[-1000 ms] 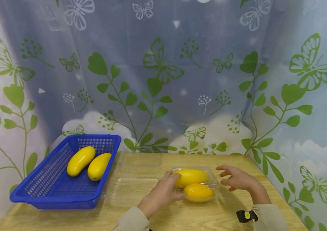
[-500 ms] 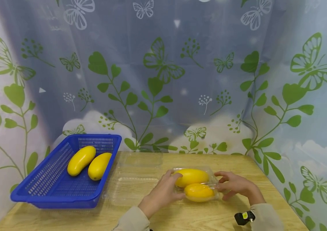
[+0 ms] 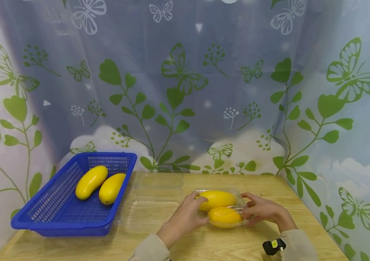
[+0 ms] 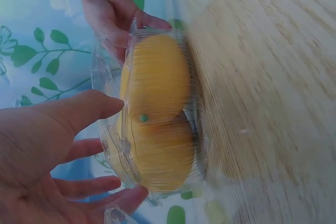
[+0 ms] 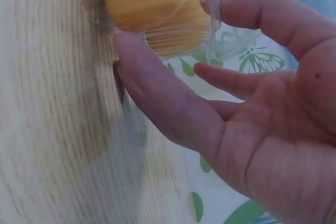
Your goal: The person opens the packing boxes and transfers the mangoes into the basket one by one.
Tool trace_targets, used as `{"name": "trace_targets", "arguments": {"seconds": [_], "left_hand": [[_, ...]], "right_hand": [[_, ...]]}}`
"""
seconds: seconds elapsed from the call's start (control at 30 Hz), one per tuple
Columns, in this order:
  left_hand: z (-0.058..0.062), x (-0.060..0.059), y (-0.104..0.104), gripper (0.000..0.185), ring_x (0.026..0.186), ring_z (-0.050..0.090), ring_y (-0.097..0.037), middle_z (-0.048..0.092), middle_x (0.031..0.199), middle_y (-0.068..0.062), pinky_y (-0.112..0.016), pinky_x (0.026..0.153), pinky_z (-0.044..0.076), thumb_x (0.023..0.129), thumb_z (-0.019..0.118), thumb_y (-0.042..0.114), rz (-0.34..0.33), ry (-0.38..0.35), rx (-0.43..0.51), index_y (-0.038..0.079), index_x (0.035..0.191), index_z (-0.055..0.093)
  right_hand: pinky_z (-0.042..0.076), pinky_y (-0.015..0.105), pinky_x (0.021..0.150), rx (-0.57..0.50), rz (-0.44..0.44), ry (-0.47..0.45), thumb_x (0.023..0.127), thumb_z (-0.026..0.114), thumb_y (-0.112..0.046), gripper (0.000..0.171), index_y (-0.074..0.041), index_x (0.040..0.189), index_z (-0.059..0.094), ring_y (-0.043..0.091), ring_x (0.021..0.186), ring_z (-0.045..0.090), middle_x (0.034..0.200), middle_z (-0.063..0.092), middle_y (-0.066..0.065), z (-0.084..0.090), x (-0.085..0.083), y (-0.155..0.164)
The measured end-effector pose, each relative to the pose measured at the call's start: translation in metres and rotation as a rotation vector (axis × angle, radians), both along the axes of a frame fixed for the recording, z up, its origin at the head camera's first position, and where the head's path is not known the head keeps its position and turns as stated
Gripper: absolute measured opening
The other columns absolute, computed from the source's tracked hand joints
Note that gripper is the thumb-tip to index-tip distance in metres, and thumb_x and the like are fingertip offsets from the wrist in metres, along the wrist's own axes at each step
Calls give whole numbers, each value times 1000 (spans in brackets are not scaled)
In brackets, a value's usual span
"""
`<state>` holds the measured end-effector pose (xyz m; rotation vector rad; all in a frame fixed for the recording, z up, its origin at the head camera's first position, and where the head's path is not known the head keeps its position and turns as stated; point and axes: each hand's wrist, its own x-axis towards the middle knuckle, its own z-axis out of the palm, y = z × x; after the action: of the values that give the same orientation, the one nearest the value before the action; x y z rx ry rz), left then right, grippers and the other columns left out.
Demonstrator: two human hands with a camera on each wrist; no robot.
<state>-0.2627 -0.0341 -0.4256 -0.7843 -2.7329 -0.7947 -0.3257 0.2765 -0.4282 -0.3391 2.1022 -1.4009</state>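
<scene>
Clamshell [image 4: 126, 142] backdrop: behind it and to either side hangs a blue-and-white curtain [image 3: 201, 119] printed with green leaves and butterflies.
Table [image 3: 204, 246]: pale wood grain, bearing the clamshell right of its middle.
Basket [image 3: 70, 229]: blue, with perforated sides, well to the left of the clamshell.
Second container [image 3: 152, 214]: clear plastic, lying between the basket and the clamshell; its edges are hard to make out.
Box condition: clear plastic, resting on the table, its lid lying over the contents; whether it is latched, I cannot tell.
Left hand [image 3: 185, 217]: half open at the clamshell's left end, thumb at the rim and bent fingers at the edge, holding it.
Right hand [image 3: 264, 210]: half open at the clamshell's right end, a bent finger at the rim, holding it.
Packed fruits [image 3: 225, 217]: two, yellow, side by side inside the clamshell, one behind the other.
Loose fruits [image 3: 91, 182]: two, also yellow, in the basket left of the clamshell.
Wrist device [image 3: 274, 247]: black with a yellow patch, at the right cuff, nearer the person than the clamshell.
Green spot [image 4: 144, 118]: tiny, seen at the clamshell's left end; whether on fruit or plastic, I cannot tell.
</scene>
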Motion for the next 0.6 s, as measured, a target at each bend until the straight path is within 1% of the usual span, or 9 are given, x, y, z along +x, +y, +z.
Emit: {"name": "trace_targets", "arguments": {"seconds": [0.13,0.27,0.4,0.5,0.6], "left_hand": [[-1,1,2,45,119,68,-37,65,137,-21,-42,96,61,86,82,21,-8,108,-78,6,127,70],[-1,1,4,42,115,71,-36,71,129,-20,-42,95,61,85,81,15,-22,157,-118,5,125,71],[0,0,4,41,108,74,-30,73,124,-18,-37,91,62,82,81,9,-33,174,-131,6,122,71],[1,1,3,39,96,74,-21,74,120,-14,-30,82,62,82,80,4,-40,171,-132,7,119,71],[3,1,2,38,86,70,-13,74,117,-13,-24,75,58,82,79,1,-46,157,-136,8,118,71]], "right_hand": [[64,42,83,-23,16,-6,95,67,-8,88,4,158,8,22,96,70,122,57,22,0,0,-1],[65,40,81,-38,34,-1,94,67,-7,87,4,157,8,21,93,71,120,58,21,2,0,-3],[65,39,81,-43,35,0,92,66,-5,85,4,155,11,22,91,71,119,58,20,2,0,-4],[65,40,81,-42,31,1,91,66,-4,84,3,155,12,22,92,71,119,58,20,2,0,-4],[64,41,83,-38,33,6,90,66,-3,85,3,155,12,24,94,71,121,57,22,1,0,-4]]}}
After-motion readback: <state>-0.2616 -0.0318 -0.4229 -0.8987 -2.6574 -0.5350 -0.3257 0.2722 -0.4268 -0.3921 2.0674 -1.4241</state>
